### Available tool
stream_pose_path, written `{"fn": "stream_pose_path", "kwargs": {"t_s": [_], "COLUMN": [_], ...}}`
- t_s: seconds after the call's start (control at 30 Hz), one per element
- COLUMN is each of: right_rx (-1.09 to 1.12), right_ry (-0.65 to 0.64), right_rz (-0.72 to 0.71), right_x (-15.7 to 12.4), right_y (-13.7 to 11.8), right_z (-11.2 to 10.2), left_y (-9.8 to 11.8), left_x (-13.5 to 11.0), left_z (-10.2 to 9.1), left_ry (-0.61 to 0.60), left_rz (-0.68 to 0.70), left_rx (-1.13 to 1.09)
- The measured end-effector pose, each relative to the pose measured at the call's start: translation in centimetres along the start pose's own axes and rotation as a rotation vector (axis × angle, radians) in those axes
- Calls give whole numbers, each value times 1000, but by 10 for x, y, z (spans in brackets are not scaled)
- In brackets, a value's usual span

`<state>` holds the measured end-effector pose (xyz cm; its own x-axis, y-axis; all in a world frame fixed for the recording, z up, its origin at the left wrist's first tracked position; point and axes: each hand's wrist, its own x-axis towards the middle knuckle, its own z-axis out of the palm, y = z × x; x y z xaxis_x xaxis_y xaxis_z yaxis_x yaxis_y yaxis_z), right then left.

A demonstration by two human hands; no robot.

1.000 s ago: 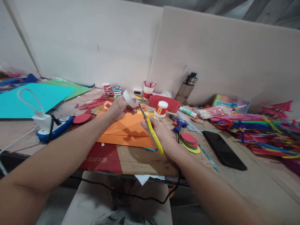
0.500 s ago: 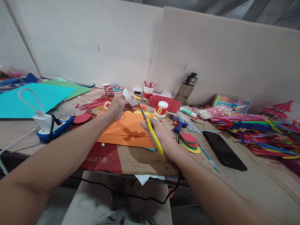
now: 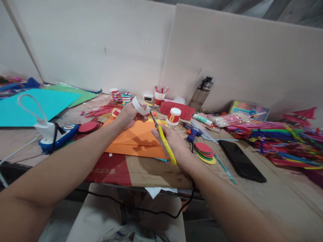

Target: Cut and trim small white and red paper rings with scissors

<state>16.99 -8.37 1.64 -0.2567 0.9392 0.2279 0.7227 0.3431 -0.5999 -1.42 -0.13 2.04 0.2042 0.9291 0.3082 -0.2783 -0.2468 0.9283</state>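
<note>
Hands: left (image 3: 128, 116) pinches ring (image 3: 140, 105) (scissors (image 3: 161, 137) touching).

Both forearms extended forward; left hand (image 3: 130, 115) raised, fingers pinched; right hand (image 3: 171, 143) fingers curled shut.

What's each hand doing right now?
Left hand: closed on the paper ring.
Right hand: closed on the scissors, blades at the ring.
</note>
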Motion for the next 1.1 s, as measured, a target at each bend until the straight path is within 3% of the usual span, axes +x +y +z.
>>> {"fn": "stream_pose_path", "kwargs": {"t_s": [1.1], "right_rx": [-25], "right_ry": [-13], "right_rz": [52], "right_x": [1], "right_y": [-3], "right_z": [2], "left_y": [2], "left_x": [1], "left_z": [4], "left_ry": [67], "left_rz": [-72], "left_rx": [-43]}}
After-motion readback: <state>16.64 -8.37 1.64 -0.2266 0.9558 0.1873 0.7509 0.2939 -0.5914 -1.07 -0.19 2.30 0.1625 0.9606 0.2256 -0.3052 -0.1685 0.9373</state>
